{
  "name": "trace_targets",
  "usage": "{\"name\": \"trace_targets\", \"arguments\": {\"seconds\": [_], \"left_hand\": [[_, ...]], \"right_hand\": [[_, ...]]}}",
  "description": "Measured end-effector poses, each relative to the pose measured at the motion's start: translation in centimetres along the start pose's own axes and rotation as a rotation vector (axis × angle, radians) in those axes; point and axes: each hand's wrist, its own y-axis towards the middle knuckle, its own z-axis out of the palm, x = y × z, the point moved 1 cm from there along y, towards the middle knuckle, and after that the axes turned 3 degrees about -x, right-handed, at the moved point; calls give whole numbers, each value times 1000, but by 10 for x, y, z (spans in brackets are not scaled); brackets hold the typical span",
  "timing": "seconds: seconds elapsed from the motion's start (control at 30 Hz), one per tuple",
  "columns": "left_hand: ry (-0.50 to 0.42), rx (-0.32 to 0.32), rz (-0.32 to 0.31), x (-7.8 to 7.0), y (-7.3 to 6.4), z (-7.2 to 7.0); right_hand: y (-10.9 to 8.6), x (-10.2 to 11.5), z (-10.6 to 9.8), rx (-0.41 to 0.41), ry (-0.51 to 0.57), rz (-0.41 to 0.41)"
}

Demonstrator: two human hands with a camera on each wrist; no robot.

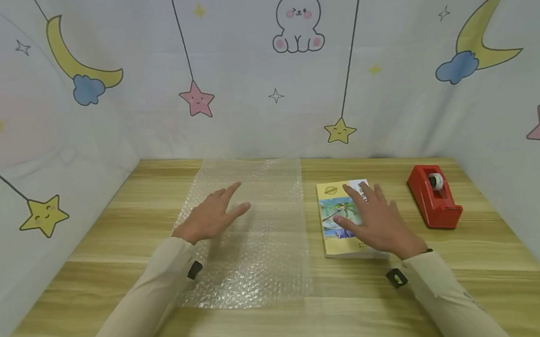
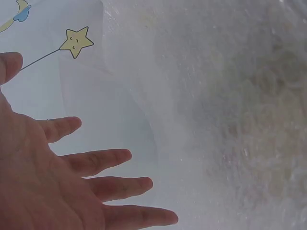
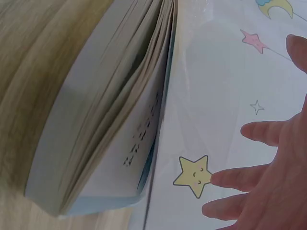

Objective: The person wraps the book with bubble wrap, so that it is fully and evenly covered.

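A clear sheet of bubble wrap (image 1: 258,263) lies on the wooden table, left of centre. Over it is my left hand (image 1: 214,214), fingers extended and thumb apart, holding nothing. In the left wrist view the spread fingers of that hand (image 2: 53,182) show beside the bubble wrap (image 2: 230,96). A thick book (image 1: 334,247) with a yellow cover and a beach picture lies to the right of the sheet. My right hand (image 1: 379,221) hovers above the book, fingers spread, partly covering its front. The right wrist view shows the page edges of the book (image 3: 110,110), with a gap between them and my fingers.
A red tape dispenser (image 1: 434,199) with a small white roll stands right of the book. White fabric (image 1: 257,122) printed with stars, moons and a rabbit encloses the table's back and sides. Bare wood (image 1: 114,221) shows left of the sheet.
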Motion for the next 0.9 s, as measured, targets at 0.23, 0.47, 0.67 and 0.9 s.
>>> {"name": "trace_targets", "arguments": {"seconds": [0.23,0.47,0.67,0.9], "left_hand": [[-62,8,-19,2,0,-6],[-136,-8,-7,8,2,-12],[-199,-9,-14,12,4,-17],[-251,-14,-29,17,9,-26]], "right_hand": [[0,7,2,-13,16,-32],[0,9,5,-28,82,-83],[-2,14,5,-10,140,-101],[-2,17,7,2,193,-111]]}}
